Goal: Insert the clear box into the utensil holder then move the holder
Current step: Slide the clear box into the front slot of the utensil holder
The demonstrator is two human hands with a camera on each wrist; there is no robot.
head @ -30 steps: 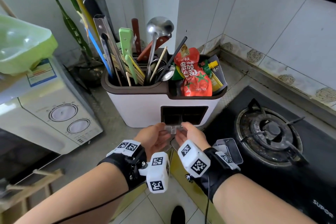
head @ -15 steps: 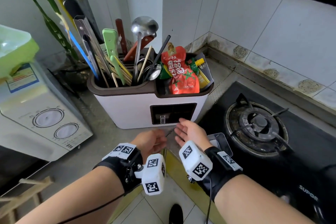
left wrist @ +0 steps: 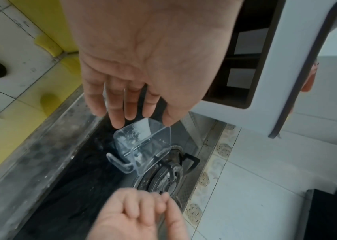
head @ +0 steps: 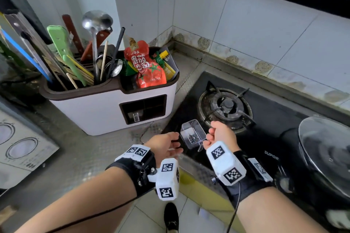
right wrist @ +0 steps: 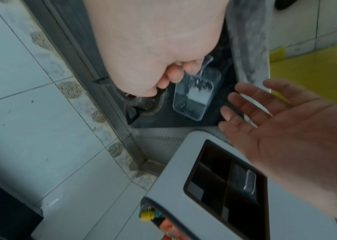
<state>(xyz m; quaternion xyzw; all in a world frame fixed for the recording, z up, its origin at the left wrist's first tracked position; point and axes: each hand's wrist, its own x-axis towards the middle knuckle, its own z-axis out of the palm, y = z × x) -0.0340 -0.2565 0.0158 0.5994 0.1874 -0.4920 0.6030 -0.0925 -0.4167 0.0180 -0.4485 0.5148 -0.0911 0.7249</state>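
Note:
The white utensil holder [head: 98,111] [left wrist: 276,65] [right wrist: 169,170] with a brown rim stands on the counter, full of utensils and sauce packets. Its front slot holds one clear box [head: 135,116] [right wrist: 247,181] in the lower left cell. Another clear box [head: 192,134] [left wrist: 142,142] [right wrist: 194,100] lies on the black stove top, handle toward me. My left hand [head: 166,143] [left wrist: 134,105] [right wrist: 266,121] is flat and open, fingertips at the box's left side; contact is unclear. Just right of the box, my right hand [head: 219,132] [left wrist: 138,214] [right wrist: 163,65] is curled and holds nothing.
A gas burner [head: 226,108] sits just beyond the loose box. A pot with a glass lid [head: 325,153] stands at the right. A white appliance [head: 19,143] is at the left, and tiled walls close the corner behind. The counter edge runs under my wrists.
Both hands left the holder's slot, where one clear box stays, and moved right to the box on the stove. The right hand's fingers have curled.

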